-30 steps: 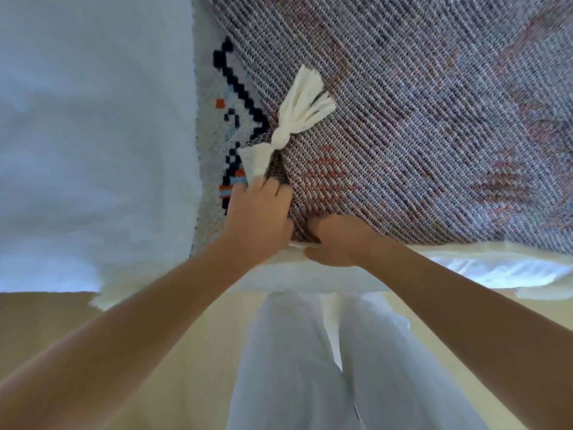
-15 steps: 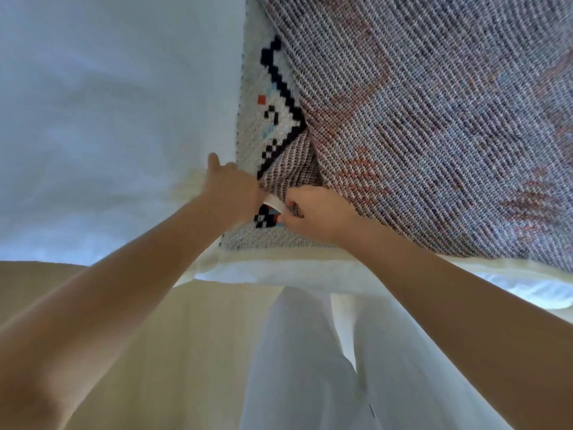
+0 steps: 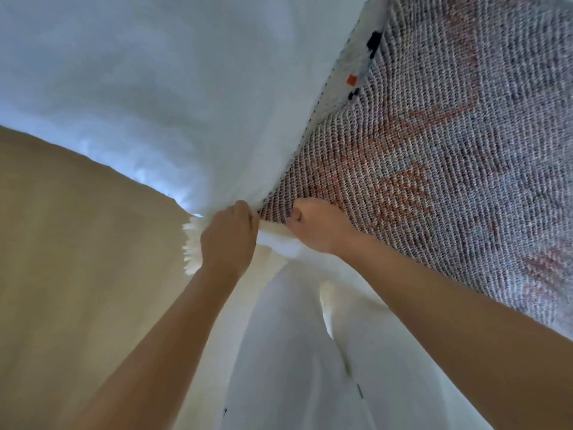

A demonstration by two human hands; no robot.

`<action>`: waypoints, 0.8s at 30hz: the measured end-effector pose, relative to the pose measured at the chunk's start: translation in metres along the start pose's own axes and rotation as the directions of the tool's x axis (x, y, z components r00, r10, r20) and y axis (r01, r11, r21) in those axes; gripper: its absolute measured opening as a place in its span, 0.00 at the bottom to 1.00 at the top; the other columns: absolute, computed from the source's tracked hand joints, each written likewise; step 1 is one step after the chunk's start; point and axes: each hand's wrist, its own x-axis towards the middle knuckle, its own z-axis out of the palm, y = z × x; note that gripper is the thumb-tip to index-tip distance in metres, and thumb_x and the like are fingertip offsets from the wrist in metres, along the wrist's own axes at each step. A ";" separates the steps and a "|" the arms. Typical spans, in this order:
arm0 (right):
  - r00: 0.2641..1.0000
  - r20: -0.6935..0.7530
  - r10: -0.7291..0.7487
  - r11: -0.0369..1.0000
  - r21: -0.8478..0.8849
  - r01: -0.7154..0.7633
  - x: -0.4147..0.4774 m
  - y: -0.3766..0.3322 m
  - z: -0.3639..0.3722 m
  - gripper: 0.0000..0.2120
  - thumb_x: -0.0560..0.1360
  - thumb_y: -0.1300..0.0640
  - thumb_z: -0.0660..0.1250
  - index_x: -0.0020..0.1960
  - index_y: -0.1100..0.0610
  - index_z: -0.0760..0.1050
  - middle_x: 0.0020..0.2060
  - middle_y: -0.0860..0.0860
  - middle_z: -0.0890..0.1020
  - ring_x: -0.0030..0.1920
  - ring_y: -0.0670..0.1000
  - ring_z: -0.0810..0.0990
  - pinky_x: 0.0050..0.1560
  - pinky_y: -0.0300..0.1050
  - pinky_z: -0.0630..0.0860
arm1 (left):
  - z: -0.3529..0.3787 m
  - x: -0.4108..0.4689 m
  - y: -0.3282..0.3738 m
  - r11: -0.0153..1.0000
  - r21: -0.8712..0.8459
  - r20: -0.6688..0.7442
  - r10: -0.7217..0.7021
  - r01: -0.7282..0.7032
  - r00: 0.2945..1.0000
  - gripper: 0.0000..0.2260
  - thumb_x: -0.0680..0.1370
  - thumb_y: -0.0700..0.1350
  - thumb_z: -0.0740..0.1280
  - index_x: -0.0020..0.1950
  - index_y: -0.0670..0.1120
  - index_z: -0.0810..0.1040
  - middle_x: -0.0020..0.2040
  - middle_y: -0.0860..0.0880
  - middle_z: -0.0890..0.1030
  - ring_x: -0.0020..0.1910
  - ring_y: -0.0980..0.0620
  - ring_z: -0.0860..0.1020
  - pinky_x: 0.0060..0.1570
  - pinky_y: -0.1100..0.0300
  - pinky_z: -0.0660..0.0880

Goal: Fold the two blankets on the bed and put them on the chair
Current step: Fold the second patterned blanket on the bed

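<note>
At near bed edge, left hand (image 3: 228, 237) has moved onto the white blanket's (image 3: 173, 97) fringed corner, fingers clamped; right hand (image 3: 316, 225) still pinches the woven blanket (image 3: 434, 169) beside it. Folding barely begun.

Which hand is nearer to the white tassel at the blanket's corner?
The left hand. It is closed right beside the white tassel, which sticks out past its outer side. The right hand grips the woven blanket edge further along, beyond the left hand.

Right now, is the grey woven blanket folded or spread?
Spread: the grey woven blanket lies flat across the bed; both hands only grip its near corner.
</note>
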 end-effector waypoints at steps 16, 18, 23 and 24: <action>0.980 0.079 0.181 0.976 0.110 -0.189 0.028 -0.009 -0.022 0.13 0.78 0.51 0.59 0.38 0.56 0.66 0.31 0.50 0.71 0.35 0.51 0.70 0.37 0.45 0.67 | -0.005 0.007 -0.010 0.994 -0.111 0.204 0.032 -0.009 0.978 0.11 0.80 0.50 0.57 0.50 0.45 0.74 0.48 0.46 0.76 0.53 0.43 0.74 0.45 0.54 0.69; 0.976 -0.072 0.204 0.971 0.145 -0.192 0.032 -0.001 -0.040 0.12 0.77 0.52 0.59 0.37 0.55 0.65 0.31 0.49 0.71 0.34 0.51 0.70 0.36 0.45 0.67 | -0.011 0.015 0.018 0.993 -0.102 0.024 0.059 -0.056 0.998 0.11 0.78 0.46 0.60 0.56 0.42 0.75 0.54 0.43 0.75 0.55 0.42 0.72 0.49 0.50 0.69; 0.856 -0.438 0.274 0.960 0.184 -0.213 0.055 0.027 -0.113 0.16 0.78 0.51 0.58 0.33 0.53 0.61 0.29 0.47 0.67 0.29 0.46 0.65 0.33 0.44 0.63 | -0.022 0.066 0.094 0.972 -0.202 -0.071 0.111 -0.123 0.991 0.17 0.79 0.48 0.58 0.66 0.42 0.69 0.59 0.42 0.73 0.58 0.43 0.71 0.55 0.50 0.69; 0.844 -0.454 0.286 0.957 0.183 -0.226 0.062 0.031 -0.127 0.18 0.78 0.49 0.59 0.32 0.53 0.61 0.28 0.48 0.67 0.28 0.47 0.66 0.34 0.44 0.64 | -0.021 0.080 0.107 0.968 -0.211 -0.067 0.120 -0.132 0.990 0.18 0.80 0.49 0.58 0.67 0.42 0.68 0.60 0.42 0.73 0.59 0.43 0.71 0.56 0.50 0.69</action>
